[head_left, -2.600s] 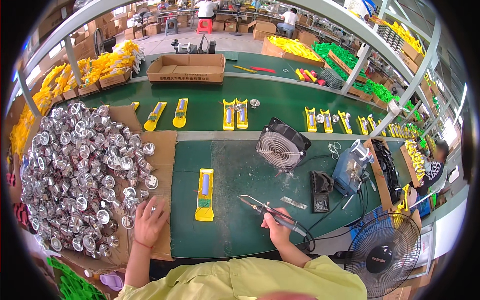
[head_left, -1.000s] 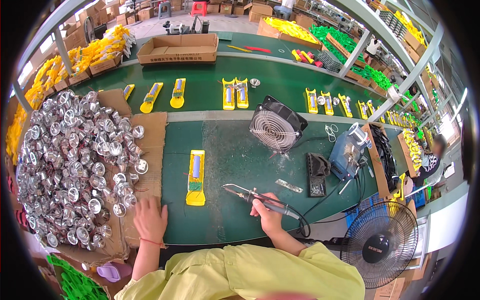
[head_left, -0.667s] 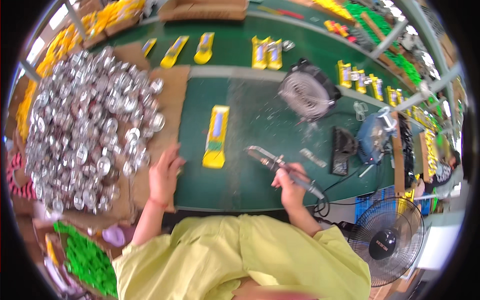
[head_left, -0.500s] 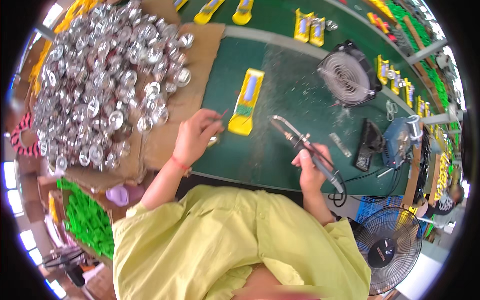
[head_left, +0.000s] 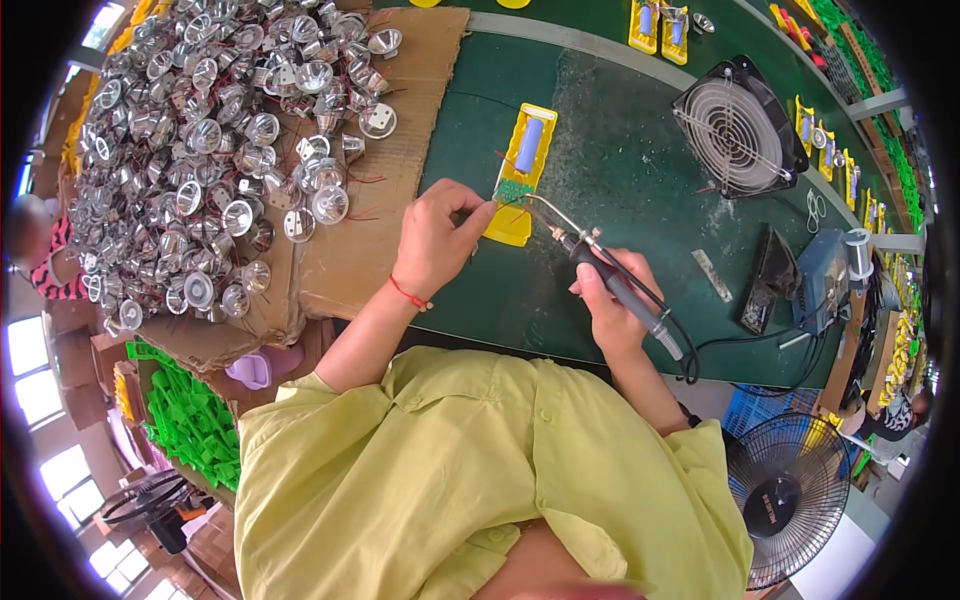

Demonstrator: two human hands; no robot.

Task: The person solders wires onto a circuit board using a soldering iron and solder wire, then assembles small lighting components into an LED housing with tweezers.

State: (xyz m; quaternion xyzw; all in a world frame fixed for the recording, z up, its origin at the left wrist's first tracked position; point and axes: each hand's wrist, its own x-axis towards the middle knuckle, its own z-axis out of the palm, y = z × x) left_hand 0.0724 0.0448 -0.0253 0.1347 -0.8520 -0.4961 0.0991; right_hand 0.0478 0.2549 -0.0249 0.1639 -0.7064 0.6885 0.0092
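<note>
A yellow plastic housing (head_left: 508, 228) lies on the green bench, with a purple battery cell (head_left: 529, 147) in its upper part and a small green circuit board (head_left: 515, 189) below that. My left hand (head_left: 438, 238) is closed in a pinch on a thin wire (head_left: 501, 203), its fingertips at the board's left edge. In my right hand (head_left: 622, 305) is a soldering iron (head_left: 630, 298) with a dark handle and a bent metal tube at its front. The front end of the iron reaches the board beside my left fingertips; whether it touches the board is too small to tell.
Many silver lamp reflectors (head_left: 238, 217) with wires are heaped on cardboard (head_left: 350, 255) at left. A square fan (head_left: 735, 130), a black holder (head_left: 771, 278) and a blue soldering station (head_left: 822, 270) stand at right. More yellow housings (head_left: 643, 25) lie behind. A metal strip (head_left: 711, 275) rests nearby.
My left hand has moved right and up to the circuit board with the wire. The soldering iron's front end has come left and up to the board. The whole view has shifted slightly.
</note>
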